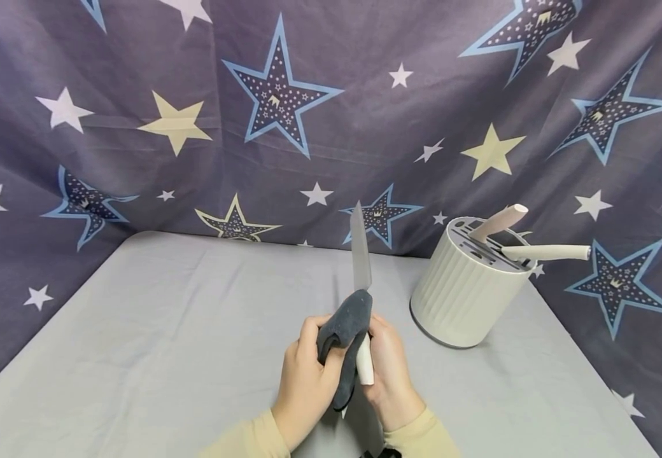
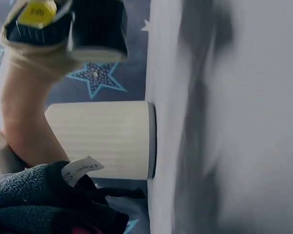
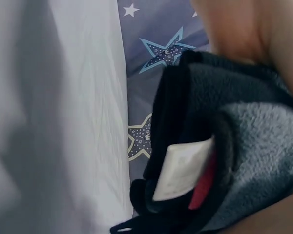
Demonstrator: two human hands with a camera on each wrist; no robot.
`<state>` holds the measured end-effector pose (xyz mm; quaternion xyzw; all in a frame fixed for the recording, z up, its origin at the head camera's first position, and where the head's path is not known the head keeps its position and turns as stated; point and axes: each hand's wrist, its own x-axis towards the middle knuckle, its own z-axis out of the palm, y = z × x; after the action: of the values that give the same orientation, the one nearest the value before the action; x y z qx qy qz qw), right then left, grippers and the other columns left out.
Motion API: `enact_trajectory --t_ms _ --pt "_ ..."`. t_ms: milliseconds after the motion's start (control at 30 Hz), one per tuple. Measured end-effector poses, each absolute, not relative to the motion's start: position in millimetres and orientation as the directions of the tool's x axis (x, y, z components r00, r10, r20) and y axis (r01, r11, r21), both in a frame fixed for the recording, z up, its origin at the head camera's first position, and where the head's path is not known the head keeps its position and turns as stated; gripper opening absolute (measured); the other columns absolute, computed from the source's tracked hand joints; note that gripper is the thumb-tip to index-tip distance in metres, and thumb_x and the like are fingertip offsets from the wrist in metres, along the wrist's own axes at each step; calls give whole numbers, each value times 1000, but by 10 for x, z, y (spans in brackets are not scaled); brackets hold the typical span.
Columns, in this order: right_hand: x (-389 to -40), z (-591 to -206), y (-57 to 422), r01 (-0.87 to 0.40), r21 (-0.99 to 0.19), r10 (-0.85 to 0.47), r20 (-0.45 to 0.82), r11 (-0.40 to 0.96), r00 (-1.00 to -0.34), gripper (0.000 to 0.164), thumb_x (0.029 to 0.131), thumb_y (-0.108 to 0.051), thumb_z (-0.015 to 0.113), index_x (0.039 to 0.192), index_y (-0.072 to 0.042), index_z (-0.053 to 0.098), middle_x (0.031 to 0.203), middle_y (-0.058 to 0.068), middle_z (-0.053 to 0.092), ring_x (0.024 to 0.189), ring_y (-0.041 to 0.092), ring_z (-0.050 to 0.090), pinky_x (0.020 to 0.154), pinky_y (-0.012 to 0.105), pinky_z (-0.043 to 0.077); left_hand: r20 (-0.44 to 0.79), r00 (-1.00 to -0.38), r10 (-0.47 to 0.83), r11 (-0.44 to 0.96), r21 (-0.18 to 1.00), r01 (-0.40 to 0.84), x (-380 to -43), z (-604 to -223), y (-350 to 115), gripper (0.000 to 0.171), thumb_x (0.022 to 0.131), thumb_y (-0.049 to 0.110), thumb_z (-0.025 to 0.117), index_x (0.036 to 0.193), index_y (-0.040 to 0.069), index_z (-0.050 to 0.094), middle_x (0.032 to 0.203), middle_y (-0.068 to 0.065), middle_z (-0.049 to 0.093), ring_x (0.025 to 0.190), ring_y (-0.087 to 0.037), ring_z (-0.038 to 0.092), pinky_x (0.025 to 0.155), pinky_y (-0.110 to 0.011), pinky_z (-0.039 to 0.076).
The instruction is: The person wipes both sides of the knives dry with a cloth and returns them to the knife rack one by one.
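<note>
A kitchen knife [image 1: 361, 254] points up and away near the middle of the head view, its white handle [image 1: 365, 364] toward me. My right hand [image 1: 393, 369] grips that handle from the right. A dark grey fleecy cloth [image 1: 355, 315] is folded over the lower part of the blade. My left hand [image 1: 306, 375] pinches the cloth there, thumb across it. In the right wrist view the folded cloth [image 3: 263, 141] fills much of the picture, with a white label [image 3: 183, 168] and a bit of red showing. The covered part of the blade is hidden.
To the right stands a ribbed cream knife block [image 1: 463, 292]. Two knives sit in its slotted top, one with a pinkish handle [image 1: 500, 222] and one with a white handle [image 1: 560, 252]. A pale grey cloth [image 1: 153, 331] covers the table; a starry curtain [image 1: 365, 127] hangs behind.
</note>
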<state>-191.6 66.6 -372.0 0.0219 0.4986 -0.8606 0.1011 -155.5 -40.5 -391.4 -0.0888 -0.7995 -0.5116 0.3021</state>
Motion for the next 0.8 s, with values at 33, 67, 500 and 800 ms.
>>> enact_trajectory --t_ms 33,67,500,800 --pt "-1915 -3723 659 191 -859 -147 -136 -475 -980 28 107 -22 40 100 -12 64 99 0 61 91 10 60 80 20 53 583 -796 -163 472 755 456 -1577 -3908 -415 28 90 9 71 114 7 59 106 -12 74 92 -23 73 75 -37 59" --pt "-1912 -3724 654 188 -863 -146 -134 -470 -980 28 107 -23 40 99 -12 64 99 0 61 92 11 60 81 21 53 592 -790 -160 481 745 462 -1596 -3904 -423 28 89 9 72 115 7 59 107 -12 74 93 -23 73 75 -37 59" --pt "-1860 -3725 638 197 -861 -132 -152 -469 -980 30 107 -22 38 119 -9 62 110 0 61 100 10 59 85 21 52 575 -808 -131 473 752 459 -1610 -3887 -442 25 93 14 70 114 7 58 102 -12 74 90 -22 73 73 -33 59" --pt "-1885 -3705 620 188 -836 -113 -151 -515 -982 29 106 -20 38 98 -10 64 95 -2 58 85 8 56 77 18 50 549 -821 -155 445 781 439 -1496 -3863 -424 22 93 23 71 107 12 59 84 -6 75 75 -14 72 63 -24 54"
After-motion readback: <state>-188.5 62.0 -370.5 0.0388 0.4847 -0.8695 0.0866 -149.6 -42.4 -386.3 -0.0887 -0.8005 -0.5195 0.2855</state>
